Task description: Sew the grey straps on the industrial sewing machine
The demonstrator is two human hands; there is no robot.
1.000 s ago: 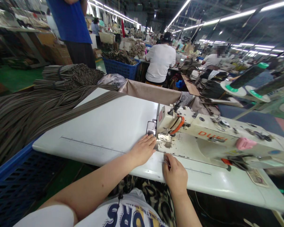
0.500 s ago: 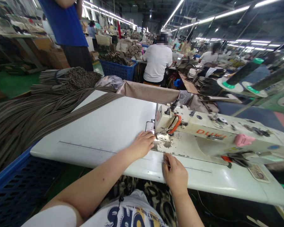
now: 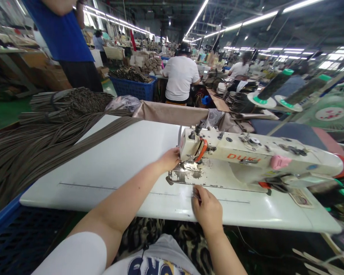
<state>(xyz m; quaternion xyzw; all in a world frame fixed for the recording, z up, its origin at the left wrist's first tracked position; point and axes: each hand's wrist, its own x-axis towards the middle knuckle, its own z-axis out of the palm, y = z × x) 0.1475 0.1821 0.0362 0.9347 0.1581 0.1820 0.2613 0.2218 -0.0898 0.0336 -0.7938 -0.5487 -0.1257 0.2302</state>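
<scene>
My left hand (image 3: pixel 169 160) reaches to the left side of the sewing machine's head (image 3: pixel 189 143), close to the needle area. Its fingers are bent together, and the tips are partly hidden, so what they hold, if anything, does not show. My right hand (image 3: pixel 208 211) rests near the front edge of the white sewing table (image 3: pixel 109 152), below the metal bed plate (image 3: pixel 212 177). Thumb and fingers are curled closed there around something small and dark that I cannot make out. The presser foot area (image 3: pixel 190 165) lies between and above the hands.
Long grey-brown strips (image 3: pixel 103 133) drape over the table's left side, above a blue crate (image 3: pixel 25 233). Behind the table hangs a beige cloth-lined trough (image 3: pixel 172 112). Dark thread cones (image 3: pixel 275 87) and a fan (image 3: pixel 331 112) stand at right. A person in blue (image 3: pixel 63 34) stands at left.
My left hand has moved from lying flat before the needle area to farther back beside the machine head, its fingers now bent. My right hand stays by the table's front. The view has shifted right.
</scene>
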